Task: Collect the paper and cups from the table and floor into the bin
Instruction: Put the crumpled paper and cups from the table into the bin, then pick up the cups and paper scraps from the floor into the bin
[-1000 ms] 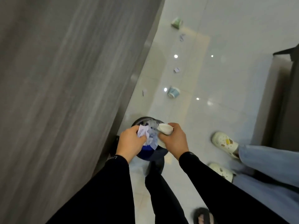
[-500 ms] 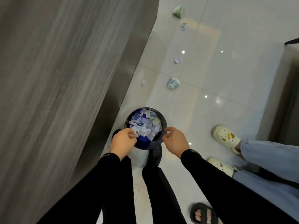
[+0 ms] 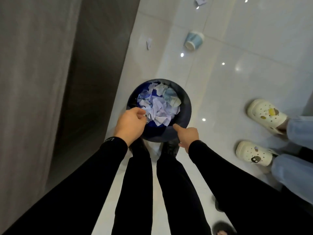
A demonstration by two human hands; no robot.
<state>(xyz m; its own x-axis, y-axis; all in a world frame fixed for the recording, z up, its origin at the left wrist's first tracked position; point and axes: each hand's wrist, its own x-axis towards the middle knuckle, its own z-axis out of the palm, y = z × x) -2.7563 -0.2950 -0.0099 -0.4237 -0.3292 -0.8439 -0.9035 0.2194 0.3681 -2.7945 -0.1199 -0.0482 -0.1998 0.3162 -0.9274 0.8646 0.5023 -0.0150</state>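
Note:
The dark round bin [image 3: 186, 106] stands on the floor just ahead of my feet. It is filled with crumpled white and bluish paper [image 3: 158, 110], and a pale cup [image 3: 170, 97] lies at the far right inside it. My left hand [image 3: 130, 123] hovers over the bin's near-left rim, fingers curled together with nothing visible in them. My right hand [image 3: 188, 134] is at the near-right rim, its index finger stretched toward the rim and holding nothing. A light blue paper cup [image 3: 193, 40] lies on its side on the floor beyond the bin. A small paper scrap [image 3: 149, 43] lies to the cup's left.
A grey wood-grain surface [image 3: 33, 82] with a dark side panel [image 3: 96, 61] fills the left. Another person's feet in white clogs [image 3: 265, 116] stand close on the right. A further paper scrap [image 3: 200, 0] lies at the top edge. The glossy white tiled floor [image 3: 237, 82] extends ahead.
One second ago both hands held paper and a cup over the bin. They let go, and that load now lies in the bin. The view has tilted down and closer.

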